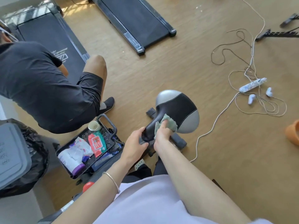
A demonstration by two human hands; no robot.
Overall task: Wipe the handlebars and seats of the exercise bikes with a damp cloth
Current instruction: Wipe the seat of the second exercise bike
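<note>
A black and grey exercise bike seat [177,109] stands in the middle of the view, its narrow nose pointing toward me. My right hand [162,133] presses a pale green cloth [168,124] onto the narrow front part of the seat. My left hand [135,143] grips the seat's nose from the left side, fingers curled under it. Most of the bike frame below the seat is hidden; a red knob [88,186] and a chrome and black bar [64,207] show at the lower left.
A black basket [111,125] with wipes packs and a paper cup sits left of the seat. A crouching person [45,88] in dark clothes is beside it. Two treadmills [134,18] lie beyond. Cables and a power strip [252,84] litter the floor at right. A grey lidded bin [13,152] stands far left.
</note>
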